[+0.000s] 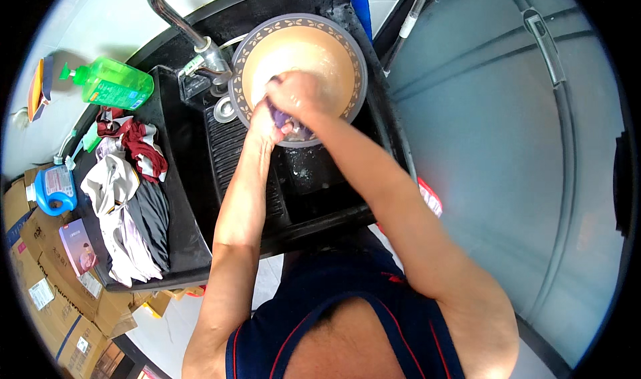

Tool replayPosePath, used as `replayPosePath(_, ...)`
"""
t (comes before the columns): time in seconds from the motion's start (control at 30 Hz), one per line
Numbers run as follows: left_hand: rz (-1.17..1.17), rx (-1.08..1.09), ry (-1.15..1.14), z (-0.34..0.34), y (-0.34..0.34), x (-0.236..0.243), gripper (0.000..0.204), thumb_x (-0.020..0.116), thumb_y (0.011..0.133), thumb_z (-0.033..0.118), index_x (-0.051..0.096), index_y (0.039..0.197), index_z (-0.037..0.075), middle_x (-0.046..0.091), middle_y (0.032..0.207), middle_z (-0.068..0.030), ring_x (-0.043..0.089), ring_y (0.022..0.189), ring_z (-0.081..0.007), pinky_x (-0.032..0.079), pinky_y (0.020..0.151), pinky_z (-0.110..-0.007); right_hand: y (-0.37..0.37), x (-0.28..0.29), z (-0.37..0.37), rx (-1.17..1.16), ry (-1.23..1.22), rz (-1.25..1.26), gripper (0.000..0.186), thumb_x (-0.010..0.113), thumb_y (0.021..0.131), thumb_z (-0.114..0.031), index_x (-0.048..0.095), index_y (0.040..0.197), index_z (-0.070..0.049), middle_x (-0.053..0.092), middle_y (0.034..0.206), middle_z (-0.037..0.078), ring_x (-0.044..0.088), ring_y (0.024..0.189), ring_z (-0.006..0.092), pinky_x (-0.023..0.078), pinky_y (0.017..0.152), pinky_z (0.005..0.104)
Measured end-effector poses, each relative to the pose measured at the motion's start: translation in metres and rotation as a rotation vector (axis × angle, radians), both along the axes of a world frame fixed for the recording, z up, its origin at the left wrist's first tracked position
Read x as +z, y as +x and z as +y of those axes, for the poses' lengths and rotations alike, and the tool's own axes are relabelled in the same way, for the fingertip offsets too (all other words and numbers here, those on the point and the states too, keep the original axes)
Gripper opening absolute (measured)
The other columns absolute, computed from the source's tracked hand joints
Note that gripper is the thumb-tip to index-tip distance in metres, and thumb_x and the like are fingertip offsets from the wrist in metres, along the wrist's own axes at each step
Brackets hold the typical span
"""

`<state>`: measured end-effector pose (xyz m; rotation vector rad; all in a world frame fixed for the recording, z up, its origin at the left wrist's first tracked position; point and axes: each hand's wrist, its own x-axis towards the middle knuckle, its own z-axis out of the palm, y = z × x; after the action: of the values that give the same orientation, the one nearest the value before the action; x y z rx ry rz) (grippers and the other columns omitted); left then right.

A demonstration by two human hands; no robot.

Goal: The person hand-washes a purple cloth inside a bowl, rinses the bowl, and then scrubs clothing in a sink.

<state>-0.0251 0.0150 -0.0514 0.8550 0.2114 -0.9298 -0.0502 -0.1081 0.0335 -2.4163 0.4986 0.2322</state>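
Purple cloth (288, 120) sits bunched at the near rim of the round basin (357, 52), in the black sink's (314, 178) far end. Left hand (267, 124) grip is closed on the cloth's left side; right hand (297, 93) grip is closed over its top. Clothes pile (130, 199) lies on the desk's left edge.

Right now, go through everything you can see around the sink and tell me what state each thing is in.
Basin: upright in the sink, holding soapy water.
Purple cloth: bunched, gripped by both hands.
Left hand: closed on the cloth.
Right hand: closed on the cloth, over the basin.
Tap: no water visibly running.
Green soap bottle: lying on its side.
Pile of clothes: heaped on the sink's ledge.
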Motion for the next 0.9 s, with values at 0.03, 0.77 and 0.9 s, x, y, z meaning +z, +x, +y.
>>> replayPosePath(0.03, -0.053, 0.06, 0.242, -0.007, -0.006, 0.008, 0.03, 0.047, 0.1, 0.033, 0.061, 0.106, 0.007, 0.065, 0.093, -0.0095, 0.063, 0.076, -0.0205, 0.039, 0.033, -0.029, 0.007, -0.015, -0.016, 0.031, -0.108, -0.024, 0.043, 0.05, 0.085, -0.039, 0.075, 0.103, -0.009, 0.072, 0.1, 0.018, 0.069, 0.093, 0.0349, 0.052, 0.089, 0.0453)
replayPosePath(0.77, 0.208, -0.036, -0.338, 0.021, 0.048, -0.045, 0.038, 0.059, 0.095, 0.037, 0.062, 0.113, 0.004, 0.067, 0.107, -0.0166, 0.064, 0.101, -0.0321, 0.052, 0.092, -0.046, -0.03, -0.031, 0.048, 0.116, 0.109, -0.485, 0.022, 0.064, 0.077, -0.019, 0.072, 0.097, -0.013, 0.063, 0.095, 0.022, 0.064, 0.089, 0.0396, 0.051, 0.085, 0.047)
replayPosePath(0.9, 0.069, 0.023, -0.231, 0.014, 0.034, -0.034, 0.039, 0.053, 0.098, 0.034, 0.061, 0.118, 0.001, 0.066, 0.112, -0.0183, 0.063, 0.102, -0.031, 0.051, 0.094, -0.045, -0.042, -0.033, 0.06, 0.136, 0.165, -0.655, 0.015, 0.071, 0.073, -0.022, 0.072, 0.083, -0.011, 0.064, 0.083, 0.019, 0.065, 0.079, 0.0372, 0.055, 0.072, 0.0459)
